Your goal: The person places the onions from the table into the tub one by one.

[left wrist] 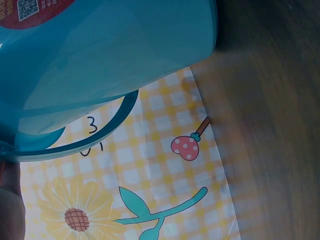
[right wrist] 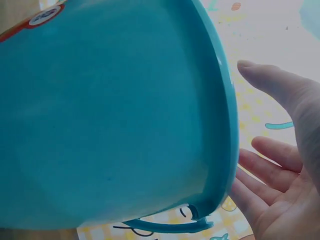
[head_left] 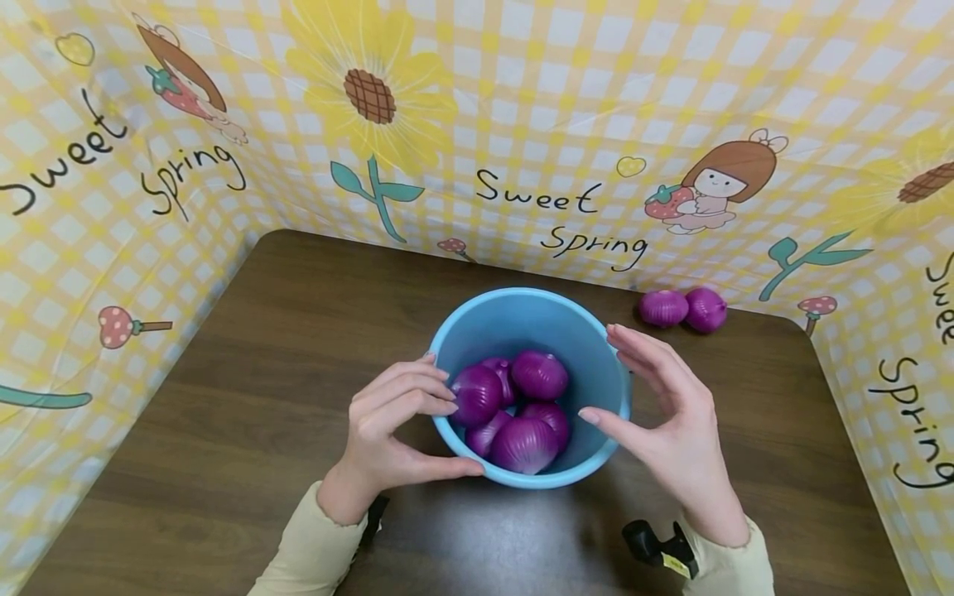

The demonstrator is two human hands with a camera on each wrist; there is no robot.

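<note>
A light blue bucket (head_left: 589,331) stands upright on the table, with several purple onions (head_left: 524,444) lying inside. My left hand (head_left: 395,426) reaches around the bucket's left rim, its loosely bent fingers overlapping the opening and its thumb tip right at the near rim. On the opposite side, my right hand (head_left: 674,422) has its fingers and thumb spread beside the rim. The right wrist view shows those fingertips (right wrist: 245,187) close to the bucket's edge and the thumb apart from it. Only a sliver of the left hand (left wrist: 9,212) appears in the left wrist view.
Two more purple onions (head_left: 663,308) lie together at the table's back right, near the patterned cloth wall (head_left: 522,108). Cloth walls also enclose the left and right sides of the brown wooden table (head_left: 246,397). A blue handle (left wrist: 112,125) hangs from the bucket.
</note>
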